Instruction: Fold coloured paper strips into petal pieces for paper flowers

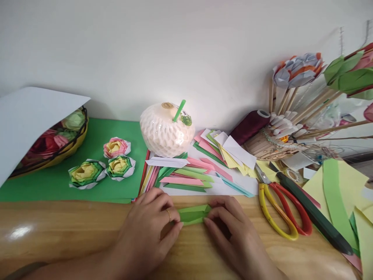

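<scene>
A light green folded paper strip lies between my two hands at the front middle of the wooden table. My left hand pinches its left end, thumb and fingers closed together, a ring on one finger. At the strip's right end, my right hand also grips it between thumb and fingers. Just beyond, folded strips in pink, green and white lie in a loose pile on white paper. Three folded paper flowers in pink, yellow, green and white sit on a green sheet to the left.
Scissors and a dark green cutter lie right of my right hand. A white textured coconut-shaped object stands behind the strips. A basket is at left; thread and paper flowers on sticks are at right.
</scene>
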### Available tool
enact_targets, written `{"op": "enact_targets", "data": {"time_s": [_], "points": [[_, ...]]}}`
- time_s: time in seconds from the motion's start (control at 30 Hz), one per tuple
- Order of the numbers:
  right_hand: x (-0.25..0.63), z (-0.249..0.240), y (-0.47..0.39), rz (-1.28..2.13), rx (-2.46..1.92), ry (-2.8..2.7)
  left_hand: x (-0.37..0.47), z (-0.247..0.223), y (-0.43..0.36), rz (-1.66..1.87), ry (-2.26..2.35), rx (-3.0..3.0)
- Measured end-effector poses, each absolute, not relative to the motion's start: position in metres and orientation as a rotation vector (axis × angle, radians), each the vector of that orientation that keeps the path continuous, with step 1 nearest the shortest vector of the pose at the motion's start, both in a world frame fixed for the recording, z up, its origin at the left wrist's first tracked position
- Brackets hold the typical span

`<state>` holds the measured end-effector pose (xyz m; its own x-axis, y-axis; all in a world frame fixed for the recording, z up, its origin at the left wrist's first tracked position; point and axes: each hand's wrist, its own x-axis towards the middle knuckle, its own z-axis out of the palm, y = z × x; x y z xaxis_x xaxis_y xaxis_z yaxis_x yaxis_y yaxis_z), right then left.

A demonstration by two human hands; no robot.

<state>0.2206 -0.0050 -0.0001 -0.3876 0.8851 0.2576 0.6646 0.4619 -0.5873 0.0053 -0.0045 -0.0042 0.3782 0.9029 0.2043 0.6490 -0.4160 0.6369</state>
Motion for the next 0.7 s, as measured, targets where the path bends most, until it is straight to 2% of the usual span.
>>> {"op": "enact_targets", "data": {"time_s": [0.7], "points": [[0.2208, 0.001, 0.0014, 0.615, -1.304, -2.205, 0.0104, -0.0029, 0.0035, 0.773, 1.342, 2.187]]}}
